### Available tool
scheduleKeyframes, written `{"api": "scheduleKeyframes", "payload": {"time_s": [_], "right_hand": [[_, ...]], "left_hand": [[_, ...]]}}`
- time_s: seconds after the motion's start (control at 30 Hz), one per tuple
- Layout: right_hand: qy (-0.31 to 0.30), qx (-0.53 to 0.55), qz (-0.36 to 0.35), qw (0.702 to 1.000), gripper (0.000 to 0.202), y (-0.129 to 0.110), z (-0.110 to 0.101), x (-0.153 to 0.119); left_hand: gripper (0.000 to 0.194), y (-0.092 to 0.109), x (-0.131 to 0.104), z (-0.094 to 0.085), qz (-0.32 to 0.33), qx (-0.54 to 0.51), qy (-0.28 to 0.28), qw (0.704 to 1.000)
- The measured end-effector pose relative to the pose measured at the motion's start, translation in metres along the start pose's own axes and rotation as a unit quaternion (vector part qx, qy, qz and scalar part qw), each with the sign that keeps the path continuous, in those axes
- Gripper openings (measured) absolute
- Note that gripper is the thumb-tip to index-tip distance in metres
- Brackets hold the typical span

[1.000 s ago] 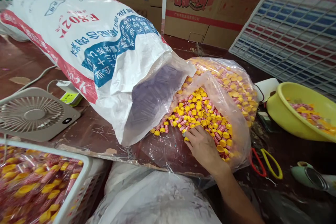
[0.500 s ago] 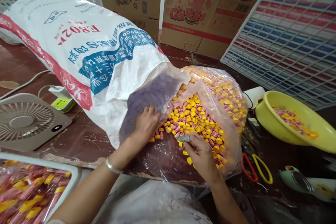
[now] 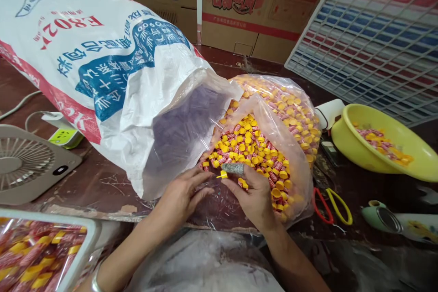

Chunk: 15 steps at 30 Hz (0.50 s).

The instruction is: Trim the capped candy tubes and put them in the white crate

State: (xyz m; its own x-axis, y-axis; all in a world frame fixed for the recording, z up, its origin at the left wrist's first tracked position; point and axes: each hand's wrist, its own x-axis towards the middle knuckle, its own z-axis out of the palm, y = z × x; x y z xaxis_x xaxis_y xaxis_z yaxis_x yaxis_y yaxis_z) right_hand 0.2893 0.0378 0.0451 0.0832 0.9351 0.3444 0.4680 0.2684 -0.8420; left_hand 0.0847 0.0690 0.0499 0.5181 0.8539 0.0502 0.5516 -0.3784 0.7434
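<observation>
Left hand (image 3: pixel 184 194) outside sack (image 3: pixel 160 75), near yellow cap (image 3: pixel 223 174)

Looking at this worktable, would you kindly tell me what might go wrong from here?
The small yellow piece pinched in the right hand might slip and get lost among the loose yellow-and-red pieces nearby. The plastic bag gapes open near the front edge of the table, so a knock could spill its contents. The left hand is close to the white sack and might catch its open rim.

Left hand (image 3: pixel 185 194) and right hand (image 3: pixel 253 195) nearly meet — fingers (image 3: pixel 200 178) pointing inward.
</observation>
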Motion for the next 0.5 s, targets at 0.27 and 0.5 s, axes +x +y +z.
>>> {"api": "scheduleKeyframes", "payload": {"time_s": [0.27, 0.5], "right_hand": [[-0.058, 0.108, 0.072, 0.99, 0.016, -0.003, 0.004, -0.003], [0.307, -0.364, -0.185, 0.86, 0.027, -0.021, -0.121, 0.03]], "left_hand": [[0.038, -0.002, -0.01, 0.01, -0.075, -0.117, 0.006, 0.99], [0.038, -0.023, -0.023, 0.013, -0.102, -0.048, 0.005, 0.994]]}}
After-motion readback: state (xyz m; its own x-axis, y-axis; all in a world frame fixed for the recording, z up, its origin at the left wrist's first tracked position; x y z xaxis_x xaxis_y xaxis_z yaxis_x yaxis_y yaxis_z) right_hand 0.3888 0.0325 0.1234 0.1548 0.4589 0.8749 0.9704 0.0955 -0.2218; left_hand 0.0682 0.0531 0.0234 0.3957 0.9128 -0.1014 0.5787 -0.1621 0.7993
